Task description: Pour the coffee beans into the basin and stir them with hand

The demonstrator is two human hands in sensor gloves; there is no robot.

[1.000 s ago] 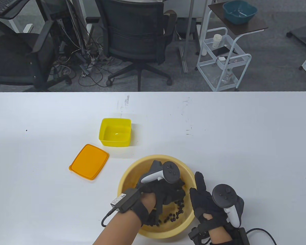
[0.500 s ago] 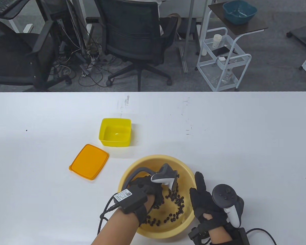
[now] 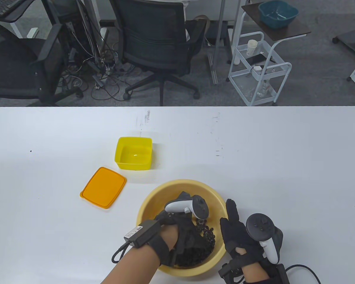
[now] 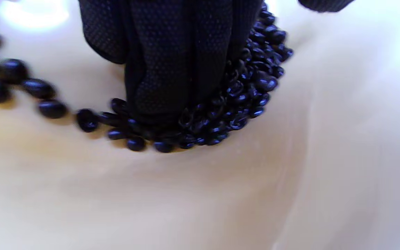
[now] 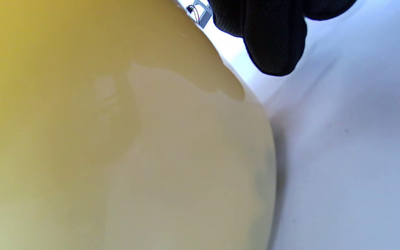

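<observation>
Stirring stage. The basin (image 3: 181, 185) sits at the near edge of the desk (image 3: 284, 153), close to the person so both hands reach it. The left hand (image 3: 183, 233) is plunged inside, its grip relaxed and holding nothing: the fingers (image 4: 172, 69) lie together and push the coffee beans (image 3: 205, 233) along the floor of the basin. The right hand (image 3: 239, 236) rests flat against the outer right wall, fingers straight, apparently to keep the light basin from sliding under the stirring. The empty yellow box (image 3: 133, 153) and its orange lid (image 3: 103, 187) lie to the far left, set aside out of the working area, which suggests the pouring is finished.

The table view gives the layout but hides the beans under the glove. The left wrist view shows the beans heaped against the fingertips, with a loose trail curving left. The right wrist view shows only the basin's outer wall (image 5: 116, 139) touching the desk, and one gloved fingertip (image 5: 273, 41) above it.
</observation>
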